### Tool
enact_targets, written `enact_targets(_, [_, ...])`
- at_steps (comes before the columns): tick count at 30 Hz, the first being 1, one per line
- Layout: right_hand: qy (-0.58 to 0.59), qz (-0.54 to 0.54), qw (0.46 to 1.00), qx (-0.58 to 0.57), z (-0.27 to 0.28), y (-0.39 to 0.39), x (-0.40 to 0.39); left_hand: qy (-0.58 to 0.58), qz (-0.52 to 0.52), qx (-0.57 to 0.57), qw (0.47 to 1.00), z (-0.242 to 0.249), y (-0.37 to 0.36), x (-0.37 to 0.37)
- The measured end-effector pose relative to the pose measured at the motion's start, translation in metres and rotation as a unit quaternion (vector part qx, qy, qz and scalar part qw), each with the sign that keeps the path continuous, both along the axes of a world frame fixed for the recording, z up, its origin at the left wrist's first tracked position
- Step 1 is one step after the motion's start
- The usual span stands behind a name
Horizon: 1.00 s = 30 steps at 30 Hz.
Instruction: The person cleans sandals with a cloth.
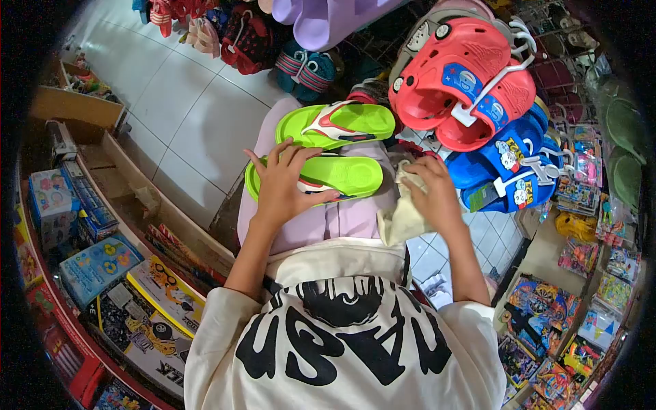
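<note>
Two lime green flip-flops lie side by side across the person's lap, soles down. My left hand rests on the nearer flip-flop, fingers spread, with the thumb by its strap. The farther flip-flop has a white and red strap and lies just beyond my fingertips. In my right hand is a cream cloth, bunched between the fingers and hanging down to the right of the flip-flops.
Red clogs and blue sandals hang at the right. Purple footwear hangs at the top. Boxed toys fill the left shelf, and packaged toys line the right side. White floor tiles show beyond.
</note>
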State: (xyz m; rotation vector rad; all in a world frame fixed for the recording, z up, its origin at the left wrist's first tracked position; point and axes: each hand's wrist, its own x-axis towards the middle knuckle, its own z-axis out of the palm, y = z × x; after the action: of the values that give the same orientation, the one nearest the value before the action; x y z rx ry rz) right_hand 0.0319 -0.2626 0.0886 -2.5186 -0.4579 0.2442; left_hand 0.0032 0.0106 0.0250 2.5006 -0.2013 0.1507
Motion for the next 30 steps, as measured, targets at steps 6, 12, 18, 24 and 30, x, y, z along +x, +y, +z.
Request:
enact_targets(6, [-0.183, 0.131, 0.974, 0.028, -0.054, 0.040, -0.044, 0.012, -0.029, 0.047, 0.998, 0.003, 0.000, 0.004])
enact_targets(12, [-0.149, 0.026, 0.986, 0.064, -0.052, 0.029, -0.038, 0.012, -0.053, 0.078, 0.995, 0.004, 0.002, 0.005])
enact_targets(18, [-0.120, -0.076, 0.989, 0.035, -0.040, -0.021, -0.018, 0.014, -0.061, 0.068, 0.996, 0.004, 0.005, 0.002])
enact_targets(24, [-0.100, 0.132, 0.986, 0.020, -0.032, 0.050, -0.028, -0.008, -0.053, 0.070, 0.996, 0.003, 0.002, 0.001])
enact_targets(30, [-0.024, 0.140, 0.989, -0.052, -0.026, 0.041, -0.029, -0.019, -0.063, 0.071, 0.995, 0.002, 0.001, -0.002])
